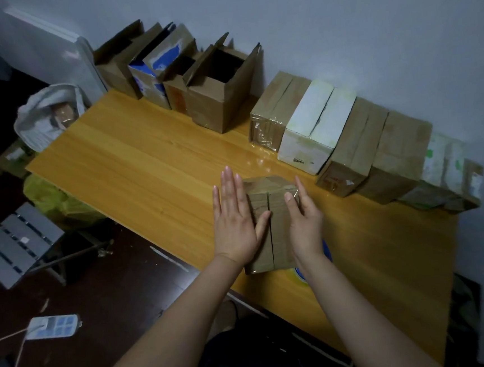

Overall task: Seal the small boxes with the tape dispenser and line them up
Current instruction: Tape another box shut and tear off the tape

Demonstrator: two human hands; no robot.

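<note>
A small brown cardboard box (271,227) sits on the wooden table (152,173) with its two top flaps closed and a seam down the middle. My left hand (234,222) lies flat against its left side, fingers straight, thumb on the top. My right hand (305,216) presses the right flap with straight fingers. A blue tape dispenser (301,276) peeks out behind my right wrist, mostly hidden. Along the wall stands a row of closed boxes (357,144), brown and white.
Several open boxes (215,89) stand at the table's far left end by the wall. Off the table to the left are a white bag (47,115), a grey folding stool (18,244) and a power strip (53,326) on the dark floor.
</note>
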